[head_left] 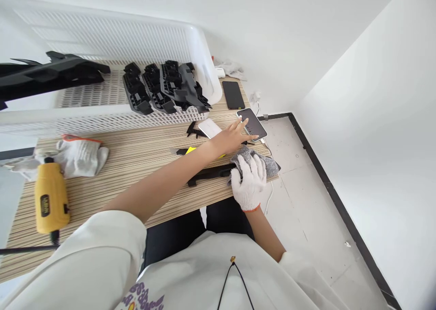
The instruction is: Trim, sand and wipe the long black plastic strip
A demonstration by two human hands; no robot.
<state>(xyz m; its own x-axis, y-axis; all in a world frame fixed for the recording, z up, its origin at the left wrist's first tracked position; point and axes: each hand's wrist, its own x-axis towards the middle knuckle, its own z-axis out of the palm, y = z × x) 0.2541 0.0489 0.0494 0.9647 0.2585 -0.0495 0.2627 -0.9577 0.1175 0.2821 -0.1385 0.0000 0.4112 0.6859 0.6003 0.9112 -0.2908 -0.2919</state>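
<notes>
Two hands work at the table's right end. The bare left hand (pixel 233 137) reaches forward, fingers spread open, touching a lit phone (pixel 252 124). The gloved right hand (pixel 251 179), nearer the body, presses flat on a grey cloth (pixel 269 162).

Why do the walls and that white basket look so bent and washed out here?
Head view: the wide lens curves the basket rim and the floor edge; bright even light bleaches the wall and basket, shadows stay faint; the left hand on the phone is sharp.
</notes>
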